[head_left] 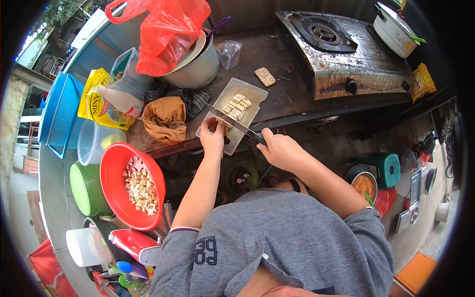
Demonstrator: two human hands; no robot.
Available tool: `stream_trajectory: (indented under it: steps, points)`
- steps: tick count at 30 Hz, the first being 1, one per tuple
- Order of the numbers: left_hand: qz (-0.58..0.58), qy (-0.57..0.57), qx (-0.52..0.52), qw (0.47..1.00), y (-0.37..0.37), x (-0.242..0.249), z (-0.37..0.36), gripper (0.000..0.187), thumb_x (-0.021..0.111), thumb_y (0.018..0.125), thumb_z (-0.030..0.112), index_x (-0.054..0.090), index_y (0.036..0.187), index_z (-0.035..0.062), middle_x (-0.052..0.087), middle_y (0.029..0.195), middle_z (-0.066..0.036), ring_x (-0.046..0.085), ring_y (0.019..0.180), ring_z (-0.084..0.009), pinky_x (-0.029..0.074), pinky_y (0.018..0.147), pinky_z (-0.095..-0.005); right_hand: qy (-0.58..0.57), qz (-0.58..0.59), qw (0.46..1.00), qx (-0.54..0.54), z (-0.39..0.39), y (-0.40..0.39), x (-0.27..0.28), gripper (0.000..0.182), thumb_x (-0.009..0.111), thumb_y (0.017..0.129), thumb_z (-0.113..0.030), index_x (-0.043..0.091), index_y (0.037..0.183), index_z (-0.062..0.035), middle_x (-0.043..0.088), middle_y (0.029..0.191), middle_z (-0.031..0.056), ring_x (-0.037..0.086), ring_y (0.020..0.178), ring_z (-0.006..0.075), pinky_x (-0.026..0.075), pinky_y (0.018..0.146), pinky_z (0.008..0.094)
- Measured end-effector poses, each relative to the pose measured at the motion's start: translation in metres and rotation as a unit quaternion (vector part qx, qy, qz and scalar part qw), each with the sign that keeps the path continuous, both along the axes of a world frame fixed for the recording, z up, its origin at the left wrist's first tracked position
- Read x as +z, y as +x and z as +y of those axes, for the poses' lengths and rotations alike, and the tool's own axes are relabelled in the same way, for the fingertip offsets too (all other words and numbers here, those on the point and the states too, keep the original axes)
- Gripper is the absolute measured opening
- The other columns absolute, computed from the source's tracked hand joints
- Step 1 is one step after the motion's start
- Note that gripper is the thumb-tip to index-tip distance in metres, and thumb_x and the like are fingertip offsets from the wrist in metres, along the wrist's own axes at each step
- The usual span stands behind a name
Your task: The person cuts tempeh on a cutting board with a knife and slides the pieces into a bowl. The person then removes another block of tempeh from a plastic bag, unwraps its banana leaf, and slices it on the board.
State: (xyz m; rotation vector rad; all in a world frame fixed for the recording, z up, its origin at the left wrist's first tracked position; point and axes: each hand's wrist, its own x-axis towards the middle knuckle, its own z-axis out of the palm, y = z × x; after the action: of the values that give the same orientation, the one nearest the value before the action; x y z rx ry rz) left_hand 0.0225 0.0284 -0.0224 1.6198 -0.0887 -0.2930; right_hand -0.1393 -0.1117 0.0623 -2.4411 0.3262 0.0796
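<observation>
My right grip (278,147) wraps knife (239,125), blade toward ten o'clock; left grip (213,132) half-curled, hold unclear, tempeh pieces (237,106) at its one o'clock.

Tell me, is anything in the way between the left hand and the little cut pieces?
Yes, the knife: held in the right hand, it slants over the tray between the left hand and the cut pieces. Nothing else shows there.

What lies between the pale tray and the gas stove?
In the head view, a pale, grainy block lies there; beyond it, towards the stove, are a thin stick and a reddish loop.
</observation>
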Motion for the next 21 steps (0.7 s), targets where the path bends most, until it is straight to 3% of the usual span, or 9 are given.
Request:
stream_trajectory:
  steps: [8, 13, 15, 18, 20, 21]
  points:
    - [0.045, -0.021, -0.001, 0.999, 0.002, -0.001, -0.004, 0.025, 0.066, 0.086, 0.009, 0.052, 0.104, -0.0031, 0.057, 0.101, -0.009, 0.061, 0.084, -0.0159, 0.055, 0.074, -0.0250, -0.017, 0.090, 0.996, -0.002, 0.014, 0.002, 0.019, 0.022, 0.049, 0.093, -0.020, 0.042, 0.096, 0.0008, 0.063, 0.074, 0.0248, 0.063, 0.074, 0.0436, 0.049, 0.068, 0.0512]
    - [0.053, -0.017, 0.012, 0.998, -0.001, 0.000, -0.006, 0.025, 0.066, 0.087, 0.009, 0.052, 0.104, -0.0028, 0.057, 0.101, -0.010, 0.061, 0.085, -0.0157, 0.055, 0.074, -0.0253, -0.017, 0.106, 0.994, -0.005, 0.016, 0.006, 0.000, 0.022, 0.048, 0.093, -0.020, 0.041, 0.097, 0.0010, 0.064, 0.077, 0.0252, 0.062, 0.076, 0.0442, 0.048, 0.069, 0.0516]
    - [0.031, -0.037, 0.022, 0.999, 0.001, -0.004, -0.008, 0.025, 0.066, 0.086, 0.007, 0.051, 0.103, -0.0036, 0.058, 0.094, -0.010, 0.061, 0.078, -0.0144, 0.054, 0.065, -0.0233, -0.016, 0.105, 0.994, -0.003, 0.011, 0.010, -0.015, 0.023, 0.048, 0.093, -0.020, 0.041, 0.097, 0.0011, 0.064, 0.078, 0.0256, 0.062, 0.077, 0.0448, 0.048, 0.070, 0.0520]
    - [0.019, -0.049, 0.013, 0.999, 0.001, -0.008, -0.006, 0.027, 0.067, 0.086, 0.008, 0.051, 0.105, -0.0039, 0.057, 0.096, -0.011, 0.060, 0.082, -0.0146, 0.055, 0.067, -0.0238, -0.031, 0.047, 0.998, 0.001, -0.006, 0.012, -0.019, 0.026, 0.049, 0.094, -0.023, 0.042, 0.099, 0.0010, 0.063, 0.074, 0.0219, 0.064, 0.066, 0.0391, 0.050, 0.060, 0.0479]
    - [0.014, -0.038, 0.012, 0.999, 0.001, -0.008, -0.008, 0.028, 0.067, 0.086, 0.009, 0.052, 0.105, -0.0043, 0.058, 0.096, -0.010, 0.060, 0.080, -0.0142, 0.055, 0.067, -0.0237, 0.165, 0.195, 0.966, -0.031, -0.021, 0.023, 0.001, 0.031, 0.051, 0.093, -0.028, 0.042, 0.101, 0.0007, 0.061, 0.069, 0.0166, 0.061, 0.052, 0.0283, 0.049, 0.047, 0.0402]
    - [0.013, -0.025, 0.016, 0.999, 0.002, -0.005, -0.008, 0.028, 0.067, 0.086, 0.010, 0.053, 0.106, -0.0048, 0.058, 0.096, -0.010, 0.060, 0.079, -0.0137, 0.054, 0.066, -0.0235, 0.214, 0.186, 0.959, -0.024, -0.027, 0.023, -0.002, 0.034, 0.053, 0.093, -0.031, 0.044, 0.101, 0.0003, 0.058, 0.066, 0.0131, 0.056, 0.045, 0.0198, 0.046, 0.039, 0.0335]
